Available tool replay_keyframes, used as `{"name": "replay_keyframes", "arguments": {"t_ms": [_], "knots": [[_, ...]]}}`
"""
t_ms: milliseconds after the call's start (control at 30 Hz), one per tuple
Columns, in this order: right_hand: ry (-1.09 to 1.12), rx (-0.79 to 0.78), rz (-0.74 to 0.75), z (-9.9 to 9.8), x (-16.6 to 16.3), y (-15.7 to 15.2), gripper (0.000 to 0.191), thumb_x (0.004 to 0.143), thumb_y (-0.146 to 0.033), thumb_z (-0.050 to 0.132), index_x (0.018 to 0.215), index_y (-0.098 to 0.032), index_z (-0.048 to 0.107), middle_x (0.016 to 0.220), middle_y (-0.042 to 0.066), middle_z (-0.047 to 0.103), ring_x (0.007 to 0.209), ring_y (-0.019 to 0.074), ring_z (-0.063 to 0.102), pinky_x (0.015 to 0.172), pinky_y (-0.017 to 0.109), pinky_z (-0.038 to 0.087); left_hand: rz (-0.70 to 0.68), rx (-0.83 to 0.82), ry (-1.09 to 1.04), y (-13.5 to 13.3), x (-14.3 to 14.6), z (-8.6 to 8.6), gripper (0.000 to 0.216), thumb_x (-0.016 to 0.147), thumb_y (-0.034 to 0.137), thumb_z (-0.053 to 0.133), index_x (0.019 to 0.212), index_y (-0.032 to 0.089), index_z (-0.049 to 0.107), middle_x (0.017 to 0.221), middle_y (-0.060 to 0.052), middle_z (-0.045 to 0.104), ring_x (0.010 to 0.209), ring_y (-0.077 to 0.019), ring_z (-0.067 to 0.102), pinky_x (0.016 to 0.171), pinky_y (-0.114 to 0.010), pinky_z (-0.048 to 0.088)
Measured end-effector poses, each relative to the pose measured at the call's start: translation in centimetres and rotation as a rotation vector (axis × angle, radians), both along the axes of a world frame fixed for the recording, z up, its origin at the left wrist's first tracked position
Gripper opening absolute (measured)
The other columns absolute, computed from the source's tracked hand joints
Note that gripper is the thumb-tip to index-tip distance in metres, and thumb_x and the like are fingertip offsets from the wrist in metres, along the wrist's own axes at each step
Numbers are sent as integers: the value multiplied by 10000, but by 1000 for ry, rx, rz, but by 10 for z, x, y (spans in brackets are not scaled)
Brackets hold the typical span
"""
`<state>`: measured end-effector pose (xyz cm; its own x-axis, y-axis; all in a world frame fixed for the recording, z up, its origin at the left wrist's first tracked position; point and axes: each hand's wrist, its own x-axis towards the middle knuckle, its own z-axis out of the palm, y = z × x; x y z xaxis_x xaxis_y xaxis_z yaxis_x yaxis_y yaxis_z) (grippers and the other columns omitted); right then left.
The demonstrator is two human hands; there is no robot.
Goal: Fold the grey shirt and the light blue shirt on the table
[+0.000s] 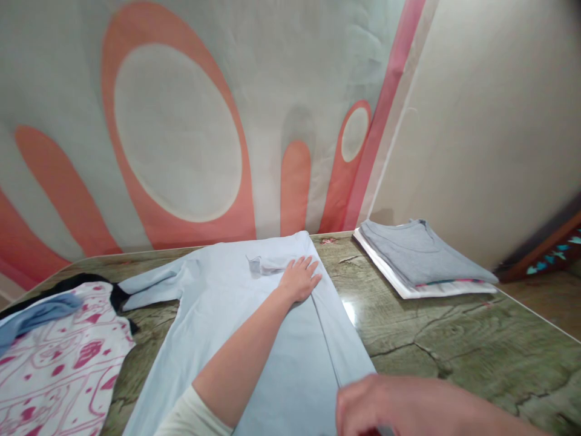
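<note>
We cannot make out whether the blurred right hand (385,402) grips the pale blue shirt (295,363), which the bottom edge cuts off along with the patterned garment (68,369).

L slv (195,416) off-white, plain; hands (299,280) bare.

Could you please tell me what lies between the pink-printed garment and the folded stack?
In the head view: the pale blue shirt, the left hand upon it, then wood-patterned tabletop.
</note>
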<state>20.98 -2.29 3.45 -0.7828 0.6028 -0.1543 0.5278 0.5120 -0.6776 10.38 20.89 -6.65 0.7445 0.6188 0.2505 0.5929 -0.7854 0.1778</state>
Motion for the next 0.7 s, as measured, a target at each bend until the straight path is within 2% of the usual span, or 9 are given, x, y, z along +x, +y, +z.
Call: {"name": "replay_keyframes", "arguments": {"t_ms": [67, 133, 233, 333, 400, 467, 533, 700], "knots": [[61, 151, -259, -8, 5, 28, 208, 803, -160, 469, 972, -186, 587, 964, 33, 631, 856, 125, 593, 786, 221, 449, -2, 15, 6, -1, -1, 1, 457, 920, 447, 281, 1320, 256, 394, 1422, -46, 334, 1309, -244, 264, 1053, -445, 197], [18, 350, -543, -26, 9, 58, 283, 847, -168, 390, 1071, -179, 563, 1095, 77, 607, 1020, 166, 553, 905, 302, 414, 2, 39, 21, -2, -3, 2, 441, 927, 417, 272, 1319, 253, 390, 1422, -43, 334, 1308, -236, 269, 1054, -434, 203], [-121, 570, -772, -60, 8, 92, 449, 872, -269, 384, 1289, -109, 426, 1343, 154, 431, 1242, 234, 380, 1039, 403, 294, 19, 71, 40, -3, -4, 3, 427, 937, 356, 243, 1321, 229, 379, 1417, -49, 340, 1300, -216, 283, 1046, -404, 229], [-234, 572, -730, -85, 5, 99, 642, 888, -468, 338, 1371, -45, 310, 1436, 174, 276, 1326, 265, 233, 1083, 421, 226, 114, 95, 31, -3, -3, 2, 441, 940, 344, 224, 1329, 192, 367, 1409, -76, 348, 1284, -211, 307, 1036, -387, 246], [-280, 544, -665, -90, 4, 95, 709, 884, -549, 279, 1388, -50, 281, 1455, 161, 220, 1342, 271, 179, 1096, 430, 193, 243, 103, 15, -2, -2, 2, 463, 935, 372, 232, 1330, 173, 369, 1405, -96, 349, 1280, -230, 309, 1038, -405, 233], [-306, 525, -635, -87, 5, 91, 733, 882, -577, 234, 1399, -59, 259, 1463, 151, 183, 1347, 272, 151, 1100, 434, 174, 360, 91, 14, -2, -1, 1, 494, 923, 421, 244, 1324, 171, 385, 1408, -105, 341, 1288, -262, 286, 1044, -451, 202], [-318, 510, -632, -82, 5, 87, 744, 881, -589, 205, 1402, -60, 246, 1464, 150, 169, 1348, 272, 144, 1099, 436, 172, 417, 63, 32, -4, -1, 2, 521, 905, 472, 255, 1323, 195, 396, 1420, -94, 324, 1303, -293, 245, 1043, -510, 160], [-331, 498, -630, -75, 6, 71, 755, 879, -594, 189, 1405, -53, 226, 1465, 152, 145, 1350, 267, 126, 1102, 431, 164, 428, 2, 70, -22, 4, 6, 557, 880, 519, 244, 1351, 246, 365, 1452, -67, 263, 1326, -327, 169, 1019, -606, 78]]}}
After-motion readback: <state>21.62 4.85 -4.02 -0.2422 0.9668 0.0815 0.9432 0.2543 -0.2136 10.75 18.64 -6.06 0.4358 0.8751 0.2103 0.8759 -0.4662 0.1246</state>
